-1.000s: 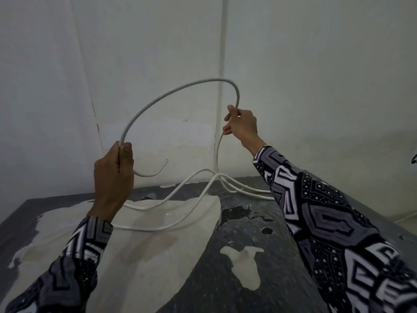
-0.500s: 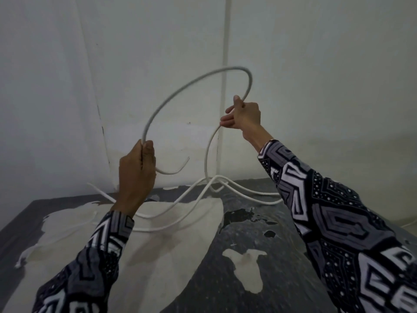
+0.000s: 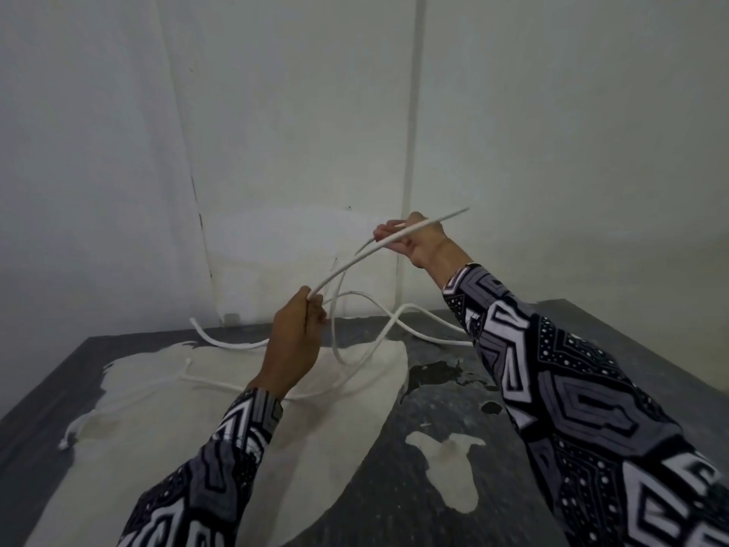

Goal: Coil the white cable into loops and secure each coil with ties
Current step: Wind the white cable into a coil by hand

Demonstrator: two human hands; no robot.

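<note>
White cable, light, springy, held taut between left hand and right hand, both grips clamped on it; slack on counter.

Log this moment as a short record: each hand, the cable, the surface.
left hand: grips the white cable, low and near
right hand: holds the same cable higher, against the wall
cable between hands: nearly straight span, one end poking past the right hand
rest of cable: loose curves on the table, no finished coil
ties: none visible
</note>
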